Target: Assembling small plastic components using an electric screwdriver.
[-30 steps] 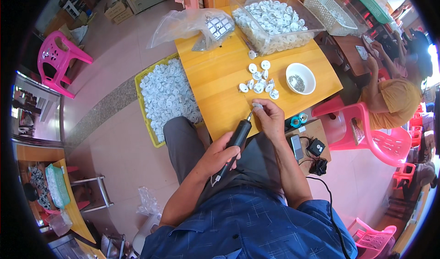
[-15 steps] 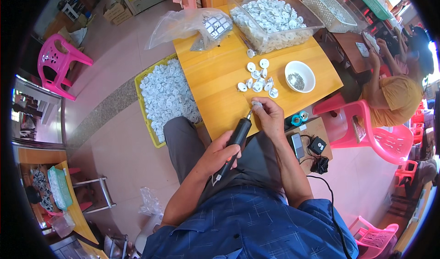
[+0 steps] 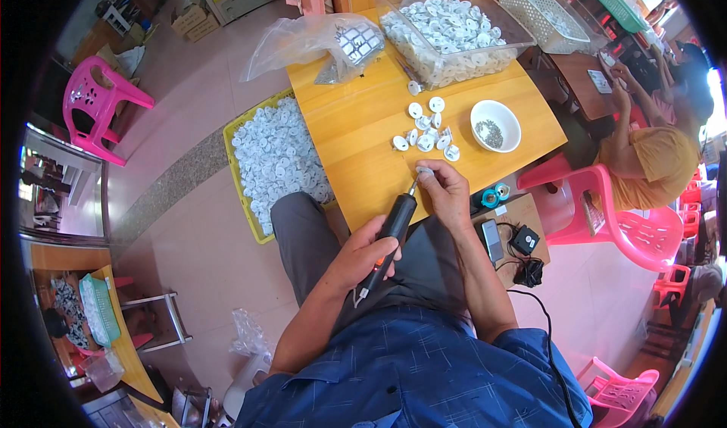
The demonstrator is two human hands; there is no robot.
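My left hand (image 3: 366,252) is wrapped round a black electric screwdriver (image 3: 395,222), which slants up toward the table edge. Its metal bit meets a small white plastic part (image 3: 425,172), pinched in the fingers of my right hand (image 3: 445,191). The fingers cover most of that part. Just beyond, several round white plastic pieces (image 3: 426,138) lie loose on the yellow wooden table (image 3: 348,136). To their right stands a white bowl (image 3: 509,113) with small metal screws (image 3: 488,134) in the bottom.
A clear bin (image 3: 454,57) full of white pieces stands at the table's back, beside a plastic bag (image 3: 303,45). Left of my knee, a yellow crate (image 3: 235,167) holds many more. A phone (image 3: 492,240) lies at right; a person (image 3: 651,155) sits beyond a pink chair (image 3: 606,201).
Almost nothing differs: the screwdriver's rear end has shifted slightly to the right, while its bit stays at the white part. The seated person's hands at right have moved a little.
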